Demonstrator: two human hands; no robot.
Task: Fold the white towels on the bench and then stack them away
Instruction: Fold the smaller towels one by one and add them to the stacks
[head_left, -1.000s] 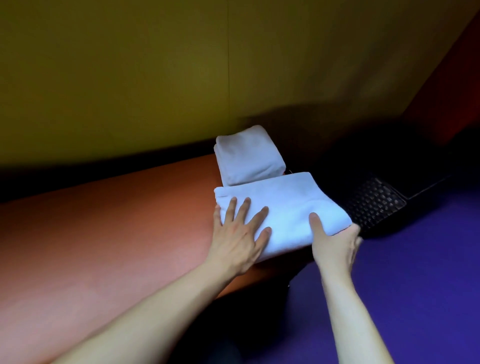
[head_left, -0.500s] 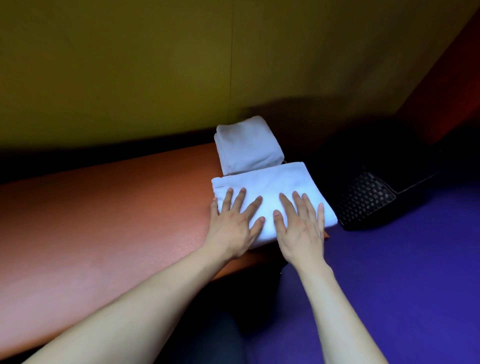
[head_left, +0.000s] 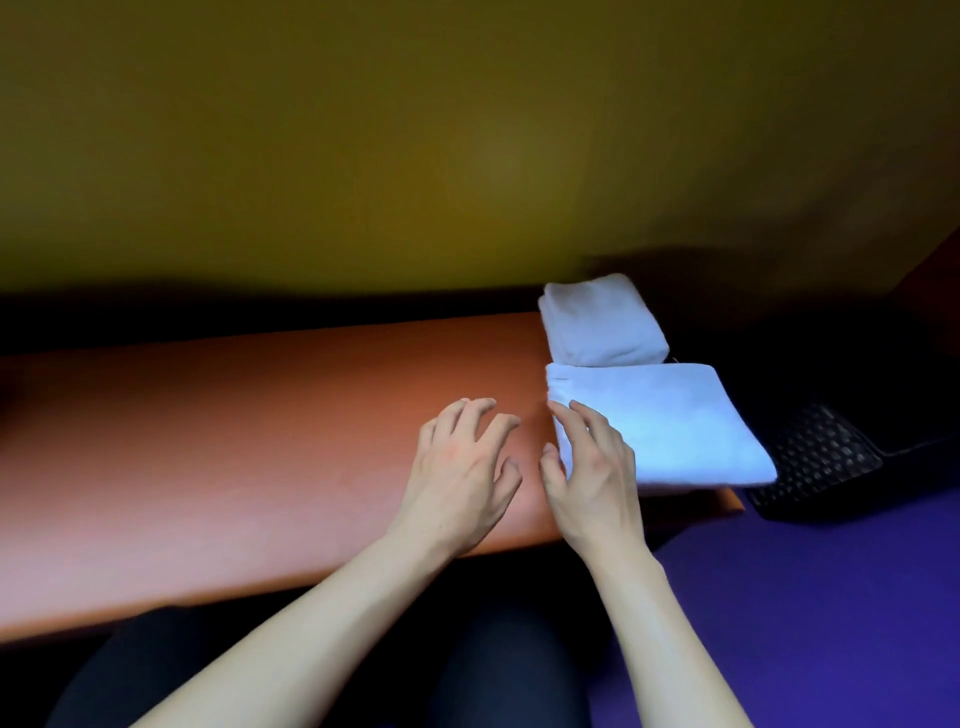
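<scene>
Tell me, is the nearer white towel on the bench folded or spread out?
Folded. The nearer towel lies as a compact rectangle with a thick doubled edge.

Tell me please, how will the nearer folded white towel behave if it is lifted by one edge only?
The nearer folded towel is soft layered cloth, so it will probably sag and its folds may open. It looks light for its size. Its right part seems to overhang the bench end, so a push that way might drop it.
</scene>
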